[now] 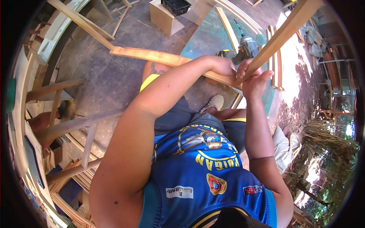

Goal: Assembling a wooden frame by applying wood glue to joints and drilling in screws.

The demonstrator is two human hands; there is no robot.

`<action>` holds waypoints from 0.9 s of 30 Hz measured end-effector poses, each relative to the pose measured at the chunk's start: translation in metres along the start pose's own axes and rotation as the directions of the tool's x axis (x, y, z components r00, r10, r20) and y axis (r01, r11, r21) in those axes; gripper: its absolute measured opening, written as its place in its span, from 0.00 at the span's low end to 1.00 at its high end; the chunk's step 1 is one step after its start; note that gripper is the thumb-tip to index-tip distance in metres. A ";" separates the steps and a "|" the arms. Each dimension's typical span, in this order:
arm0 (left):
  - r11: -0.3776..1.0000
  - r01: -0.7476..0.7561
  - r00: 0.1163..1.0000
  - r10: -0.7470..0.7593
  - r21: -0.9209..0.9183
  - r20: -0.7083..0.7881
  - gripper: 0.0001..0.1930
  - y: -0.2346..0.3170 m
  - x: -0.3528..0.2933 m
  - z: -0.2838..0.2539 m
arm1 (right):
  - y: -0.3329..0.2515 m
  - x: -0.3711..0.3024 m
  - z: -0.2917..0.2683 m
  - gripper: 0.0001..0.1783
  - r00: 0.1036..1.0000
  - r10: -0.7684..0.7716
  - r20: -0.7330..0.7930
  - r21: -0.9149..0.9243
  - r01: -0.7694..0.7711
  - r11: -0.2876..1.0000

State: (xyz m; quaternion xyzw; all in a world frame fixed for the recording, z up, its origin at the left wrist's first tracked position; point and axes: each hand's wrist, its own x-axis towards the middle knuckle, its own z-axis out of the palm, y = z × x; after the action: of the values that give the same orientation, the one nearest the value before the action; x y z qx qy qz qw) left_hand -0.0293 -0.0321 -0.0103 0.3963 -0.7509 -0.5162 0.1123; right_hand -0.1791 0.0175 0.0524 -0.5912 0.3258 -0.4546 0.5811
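Both my hands are at the corner where two wooden strips meet. One light wooden strip [152,55] runs left across my lap. The other, a thicker wooden strip [283,36], rises toward the upper right. My left hand [223,66] is closed at the corner end of the lap strip, its fingertips partly hidden. My right hand [254,81] grips the lower end of the rising strip, with the thumb sticking out to the right. Just beyond my hands, a cordless drill [248,46] with a long bit lies on a greenish sheet [207,32].
Another strip [85,28] angles up left from the lap strip's far end. A wooden box [163,19] bearing a black tray [175,5] stands ahead. Several loose strips [276,60] lie right of the drill. Wooden furniture legs [76,123] stand at the left; a pale sack [282,148] lies right.
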 end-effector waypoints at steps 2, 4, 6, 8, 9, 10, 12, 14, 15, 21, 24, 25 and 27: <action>0.999 0.030 1.000 -0.030 0.033 0.006 0.20 0.000 0.001 0.001 | -0.001 -0.002 0.001 0.52 1.000 -0.006 -0.004 -0.010 0.006 1.000; 0.998 0.036 0.999 -0.038 0.054 0.031 0.20 0.000 0.002 0.001 | -0.002 -0.003 0.002 0.52 1.000 -0.008 -0.004 -0.004 0.008 1.000; 0.998 0.051 0.998 -0.049 -0.040 0.044 0.20 0.000 0.003 0.002 | -0.004 -0.005 0.003 0.52 1.000 -0.013 -0.001 -0.008 0.013 1.000; 0.988 0.069 0.996 -0.060 -0.141 0.070 0.19 0.001 0.003 0.003 | -0.005 -0.006 0.003 0.53 1.000 -0.010 0.004 -0.033 0.010 0.999; 0.998 0.026 0.999 -0.024 -0.052 0.043 0.19 0.002 0.003 0.004 | -0.006 -0.006 0.003 0.53 1.000 -0.012 -0.008 -0.021 0.012 1.000; 0.999 -0.017 0.999 0.016 0.031 0.028 0.18 0.002 0.003 0.004 | -0.007 -0.007 0.003 0.53 1.000 -0.013 0.005 -0.045 0.014 0.999; 0.997 -0.005 1.000 0.002 0.076 0.031 0.18 0.004 0.002 0.003 | -0.009 -0.007 0.004 0.53 1.000 -0.019 0.012 -0.068 0.019 0.997; 0.993 0.004 0.999 -0.009 0.117 0.041 0.17 0.006 0.002 0.001 | -0.011 -0.007 0.004 0.52 0.999 -0.023 0.039 -0.076 0.026 0.997; 0.994 -0.050 0.998 0.046 0.095 0.046 0.17 0.006 0.002 0.000 | -0.011 -0.008 0.004 0.52 0.999 -0.026 0.032 -0.075 0.029 0.997; 0.994 -0.078 0.994 0.073 0.071 0.078 0.19 0.001 -0.001 -0.008 | -0.007 -0.007 0.000 0.53 0.998 -0.044 0.039 -0.104 0.048 0.993; 0.994 -0.077 0.992 0.067 0.082 0.111 0.19 -0.001 -0.006 -0.010 | 0.000 -0.004 -0.005 0.53 0.997 -0.056 0.055 -0.044 0.058 0.997; 0.992 -0.089 0.988 0.076 0.088 0.135 0.20 0.001 -0.007 -0.010 | 0.002 -0.004 -0.008 0.52 0.998 -0.052 0.045 -0.052 0.054 0.997; 0.977 -0.202 0.977 0.197 0.070 0.077 0.21 0.004 -0.010 -0.004 | 0.006 -0.003 -0.013 0.52 0.998 -0.055 0.014 -0.058 0.056 0.997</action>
State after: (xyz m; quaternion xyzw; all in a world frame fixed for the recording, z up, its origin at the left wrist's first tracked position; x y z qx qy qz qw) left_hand -0.0223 -0.0266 -0.0022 0.3047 -0.8099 -0.4861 0.1220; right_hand -0.1917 0.0145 0.0449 -0.6197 0.3186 -0.4571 0.5527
